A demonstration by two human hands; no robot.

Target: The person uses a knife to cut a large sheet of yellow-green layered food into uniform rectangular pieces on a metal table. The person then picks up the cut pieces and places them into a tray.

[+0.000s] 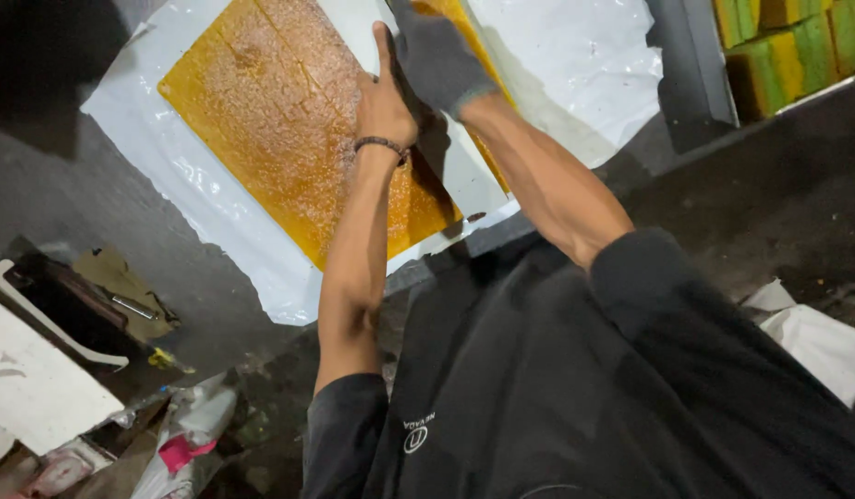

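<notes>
Left hand (383, 100), bare with a wrist bracelet, lies flat and open, its grip holding nothing, on the orange-yellow slab (289, 120) spread on white plastic sheeting (206, 203), the slab's long axis running diagonally under and leftward of it, while the gloved right hand (436, 55) rests touching alongside, grip state undeterminable.

Head camera, single view, looking steeply down

Worn on the person's head, close above both forearms (torso fills the lower frame); faces down and forward onto a white plastic sheet (215, 212) on the table (58, 185); floor at the edges.
</notes>
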